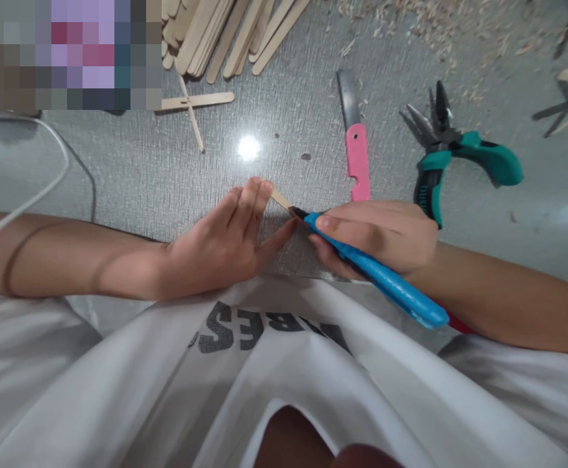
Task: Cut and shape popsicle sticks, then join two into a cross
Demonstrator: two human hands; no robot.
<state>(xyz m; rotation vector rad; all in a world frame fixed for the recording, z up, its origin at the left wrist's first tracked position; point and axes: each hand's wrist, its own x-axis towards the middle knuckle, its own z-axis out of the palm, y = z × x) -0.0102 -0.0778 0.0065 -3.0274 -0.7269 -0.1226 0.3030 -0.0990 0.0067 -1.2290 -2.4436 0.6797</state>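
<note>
My left hand [225, 234] steadies a short wooden craft stick [281, 199] over the tabletop, fingers on its far end and thumb near the other. In my right hand [379, 234] is a blue utility knife [386, 279], gripped with the thumb along its handle. The knife's dark tip meets the stick close to my left thumb. How much of the stick lies under my fingers is hidden.
Beyond my right hand lie a pink-handled blade [358, 153] and green-handled pliers [433, 156]. Craft sticks [220, 32] are piled at the back, with a stick cross [199, 101] before them. Wood shavings [425, 29] litter the far right. A white cable [57, 182] crosses at left.
</note>
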